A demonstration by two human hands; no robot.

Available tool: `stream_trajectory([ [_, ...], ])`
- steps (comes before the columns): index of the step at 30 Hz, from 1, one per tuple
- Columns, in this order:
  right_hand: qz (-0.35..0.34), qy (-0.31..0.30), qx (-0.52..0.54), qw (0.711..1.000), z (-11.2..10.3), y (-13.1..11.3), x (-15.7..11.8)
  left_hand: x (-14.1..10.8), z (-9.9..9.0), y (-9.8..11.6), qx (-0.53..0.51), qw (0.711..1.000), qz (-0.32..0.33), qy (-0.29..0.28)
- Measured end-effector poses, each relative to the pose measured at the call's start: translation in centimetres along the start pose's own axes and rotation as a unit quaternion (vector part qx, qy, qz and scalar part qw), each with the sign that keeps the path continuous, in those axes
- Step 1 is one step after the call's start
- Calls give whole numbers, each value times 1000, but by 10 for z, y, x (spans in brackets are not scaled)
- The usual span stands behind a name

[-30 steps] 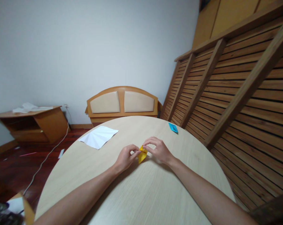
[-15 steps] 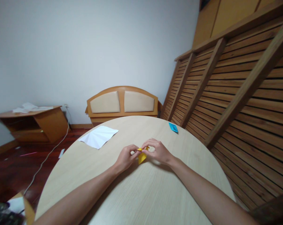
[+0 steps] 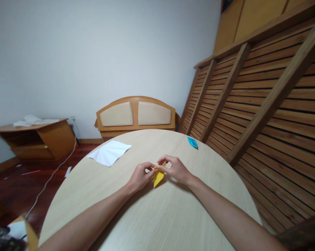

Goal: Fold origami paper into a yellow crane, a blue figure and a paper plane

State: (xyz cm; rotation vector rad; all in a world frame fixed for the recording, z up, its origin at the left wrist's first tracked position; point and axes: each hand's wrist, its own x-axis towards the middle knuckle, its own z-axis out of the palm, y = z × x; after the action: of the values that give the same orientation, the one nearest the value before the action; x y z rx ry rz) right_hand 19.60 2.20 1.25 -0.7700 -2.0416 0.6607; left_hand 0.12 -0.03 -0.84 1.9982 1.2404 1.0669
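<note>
Over the middle of the round table (image 3: 136, 219), a small folded piece of yellow paper (image 3: 159, 178) is pinched between both hands. My left hand (image 3: 142, 175) grips its upper left edge between thumb and fingers. From the other side my right hand (image 3: 175, 169) pinches the top, with its index finger curled over. A pointed flap hangs down toward me below the fingertips. The fingers cover the upper folds, so their shape is hard to make out.
A creased white paper sheet (image 3: 109, 153) lies at the table's far left. Near the far right edge is a folded blue paper (image 3: 192, 142). A slatted wooden frame (image 3: 251, 115) leans along the right side. A headboard (image 3: 136, 113) stands beyond the table.
The yellow paper has tilted, and more of its flap now shows below the fingers. Both hands keep their pinch and have shifted only slightly.
</note>
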Motion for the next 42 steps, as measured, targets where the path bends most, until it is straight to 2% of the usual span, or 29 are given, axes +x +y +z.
stream_trajectory([
  [6, 22, 12, 3, 1000, -3, 5, 1, 0, 0, -2, -23, 999, -22, 26],
  [10, 39, 35, -4, 999, -5, 6, 2, 1, 0, -2, -38, 998, -35, 20],
  [15, 27, 23, -2, 999, -5, 7, 2, 1, -1, -2, -36, 999, -29, 15],
  [21, 22, -16, 14, 1000, -8, 8, 1, 1, 0, -5, -47, 999, -19, 4],
  [27, 69, -86, -17, 994, -23, 16, -6, 4, -1, -9, -39, 998, -33, 35],
  [31, 97, -141, -25, 985, -18, 20, -11, 6, -1, -11, -74, 995, -47, 52],
  [37, 70, -98, -61, 991, 0, 16, -8, 8, -1, -16, -119, 989, -65, 58],
  [42, 50, -59, -88, 993, 0, 16, -5, 8, 0, -14, -161, 981, -97, 48],
])
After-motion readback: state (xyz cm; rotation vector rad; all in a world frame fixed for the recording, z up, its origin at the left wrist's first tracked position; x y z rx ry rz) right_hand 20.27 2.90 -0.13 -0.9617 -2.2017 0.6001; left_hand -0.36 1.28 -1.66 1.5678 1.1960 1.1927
